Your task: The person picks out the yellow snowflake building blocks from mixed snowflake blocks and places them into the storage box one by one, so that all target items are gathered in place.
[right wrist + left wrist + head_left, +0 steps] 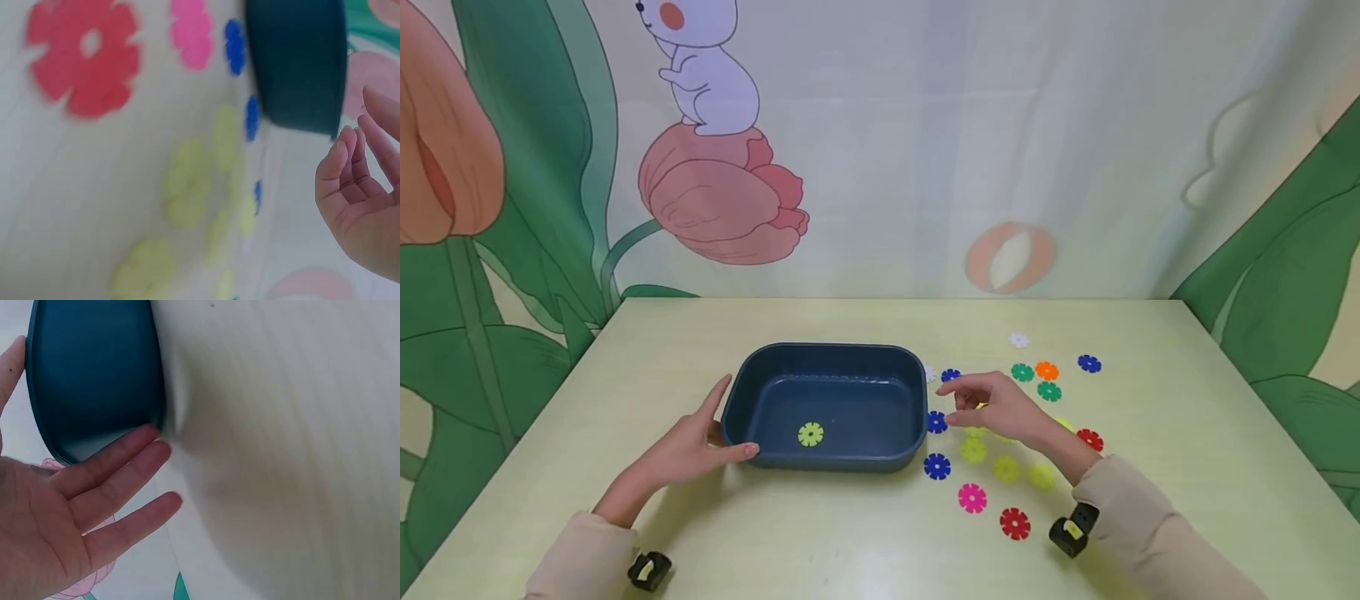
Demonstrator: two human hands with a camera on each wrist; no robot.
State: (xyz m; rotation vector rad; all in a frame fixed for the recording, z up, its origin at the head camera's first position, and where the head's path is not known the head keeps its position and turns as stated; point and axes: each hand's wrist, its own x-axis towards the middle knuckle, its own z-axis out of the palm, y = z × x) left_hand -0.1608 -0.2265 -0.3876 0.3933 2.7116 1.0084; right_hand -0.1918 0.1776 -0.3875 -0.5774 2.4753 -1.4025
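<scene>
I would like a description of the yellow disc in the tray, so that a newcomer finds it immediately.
On the pale table stands a dark blue tray. Inside, towards the front and left of centre, lies a small, notched yellow disc. Other yellow discs lie on the table, to the tray's right; this is the only disc inside it.

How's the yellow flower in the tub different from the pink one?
Colour: the tub flower is yellow; the pink flower is pink.
Place: the tub flower lies inside the tub; the pink flower lies outside, on the table.
Company: the tub flower is alone in there; the pink flower has others around it.
Both lie flat and have notched edges.
</scene>
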